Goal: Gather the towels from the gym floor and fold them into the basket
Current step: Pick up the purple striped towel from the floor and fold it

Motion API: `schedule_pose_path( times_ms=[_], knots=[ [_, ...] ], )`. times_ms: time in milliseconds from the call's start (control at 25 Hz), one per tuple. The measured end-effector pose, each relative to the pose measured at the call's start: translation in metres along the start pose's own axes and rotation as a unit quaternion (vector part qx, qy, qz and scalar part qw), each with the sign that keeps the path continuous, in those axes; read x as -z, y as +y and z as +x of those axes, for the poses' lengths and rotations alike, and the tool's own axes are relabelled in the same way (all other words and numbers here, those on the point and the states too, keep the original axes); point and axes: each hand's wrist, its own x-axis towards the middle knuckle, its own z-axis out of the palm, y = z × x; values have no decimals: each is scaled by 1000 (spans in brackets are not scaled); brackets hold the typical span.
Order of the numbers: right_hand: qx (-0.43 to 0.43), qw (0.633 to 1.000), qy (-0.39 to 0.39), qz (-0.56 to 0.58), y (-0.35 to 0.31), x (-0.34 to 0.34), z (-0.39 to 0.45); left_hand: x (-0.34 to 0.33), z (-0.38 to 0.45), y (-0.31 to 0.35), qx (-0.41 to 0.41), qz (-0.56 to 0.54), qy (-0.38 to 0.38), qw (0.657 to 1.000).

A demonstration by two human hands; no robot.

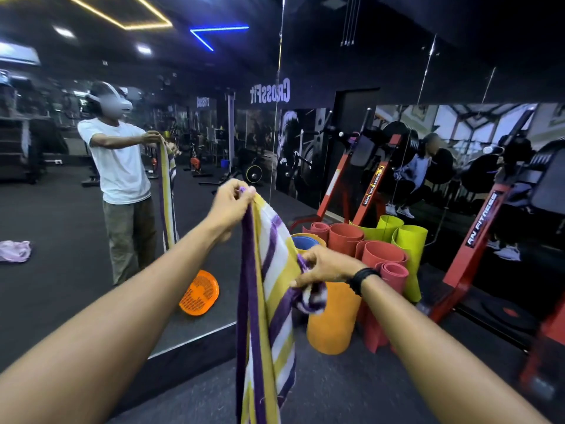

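Observation:
A striped towel (269, 301) in purple, yellow and white hangs in front of me, held up off the floor. My left hand (230, 206) pinches its top corner at arm's length. Lower and to the right, my right hand (327, 267) grips a bunched edge of the same towel. An orange basket (200, 293) shows in the wall mirror, lying tipped on the dark floor. A pale pink towel (15, 250) also shows in the mirror, crumpled on the floor at far left.
A large wall mirror (76, 194) stands ahead and reflects me in a white shirt. Rolled mats (379, 258) in red, lime and orange stand upright at its right end. Red gym machine frames (477, 243) lean behind them. Dark floor lies below.

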Motion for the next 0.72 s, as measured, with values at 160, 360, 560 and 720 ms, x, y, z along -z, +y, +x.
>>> schedule_pose_path(
  times_ms=[160, 360, 560, 720],
  knots=[
    [-91, 979, 72, -168, 28, 11, -8, 42, 34, -15, -3, 105, 105, 989],
    [-40, 952, 253, -166, 24, 36, -16, 60, 26, -29, 19, 139, 158, 977],
    [0, 909, 416, -43, 37, 53, -16, 79, 21, -34, 4, 174, 155, 972],
    [35, 876, 479, 47, 27, 56, -17, 79, 26, -34, -6, 91, 131, 987]
  ],
)
